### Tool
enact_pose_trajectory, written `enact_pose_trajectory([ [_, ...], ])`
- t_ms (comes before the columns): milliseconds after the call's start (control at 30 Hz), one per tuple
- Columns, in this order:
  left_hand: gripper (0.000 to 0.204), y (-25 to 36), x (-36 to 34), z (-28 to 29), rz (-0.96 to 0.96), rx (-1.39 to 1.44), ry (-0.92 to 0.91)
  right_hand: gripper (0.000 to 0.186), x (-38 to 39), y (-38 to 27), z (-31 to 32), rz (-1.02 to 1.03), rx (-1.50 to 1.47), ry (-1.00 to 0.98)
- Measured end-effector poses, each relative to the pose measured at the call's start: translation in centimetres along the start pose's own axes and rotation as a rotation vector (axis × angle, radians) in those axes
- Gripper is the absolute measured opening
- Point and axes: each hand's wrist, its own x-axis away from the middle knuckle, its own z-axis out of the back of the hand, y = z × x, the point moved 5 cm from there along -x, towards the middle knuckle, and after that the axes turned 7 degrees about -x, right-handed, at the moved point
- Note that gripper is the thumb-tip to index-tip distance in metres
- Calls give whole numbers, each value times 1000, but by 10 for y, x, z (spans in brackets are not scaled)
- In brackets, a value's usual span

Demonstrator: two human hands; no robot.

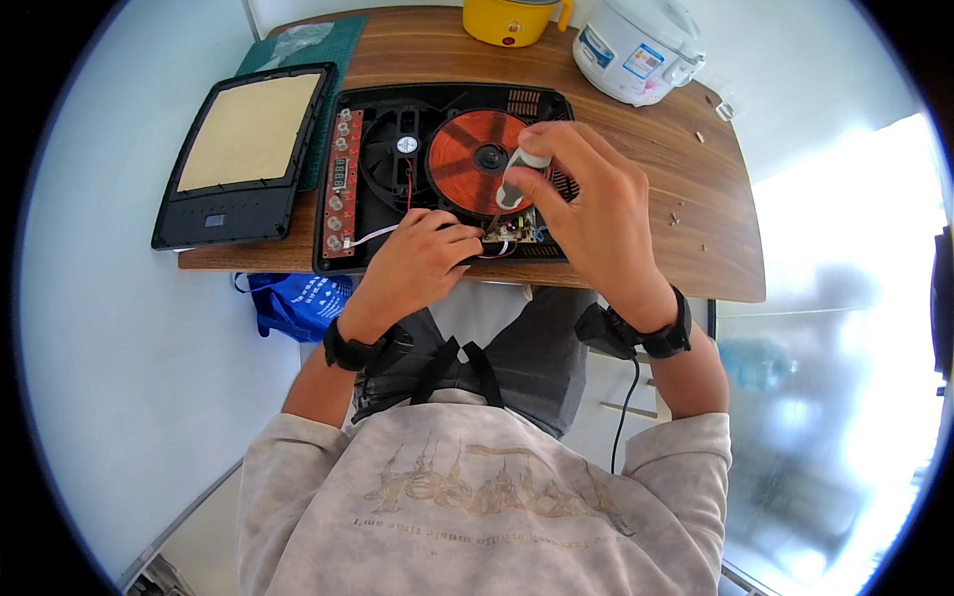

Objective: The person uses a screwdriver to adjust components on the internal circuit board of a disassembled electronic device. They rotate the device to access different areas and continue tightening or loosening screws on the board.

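Observation:
An open black induction cooker housing [363,99] lies on the wooden desk, with a red button board [340,184], a fan [383,149] and a copper coil [457,144] inside. My right hand [586,214] grips a white-and-grey screwdriver [517,179], pointed down toward the small circuit board [515,230] below the coil. My left hand [417,263] has its fingers bent over the housing's near side, beside that board and some thin wires [373,233]; what the fingertips hold, if anything, is hidden.
A detached black panel [229,214] lies at the left, partly on a green mat [318,50]. A yellow pot [507,18] and white rice cooker [636,55] stand at the back. Small screws [676,219] lie on the desk [715,258]. A blue bag [293,303] is below the desk.

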Motion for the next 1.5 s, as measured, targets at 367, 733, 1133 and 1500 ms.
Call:
enact_pose_trajectory([
  [367,23,0,1,0,5,3,10,39,7,22,-6,-122,-10,-214],
  [733,23,0,0,-1,8,4,2,36,20,20,10,-168,-79,-179],
  [1133,24,1,0,2,15,15,-6,36,25,22,2,-109,-36,-196],
  [1500,24,1,1,1,16,9,-10,37,26,14,-1,-13,80,-205],
])
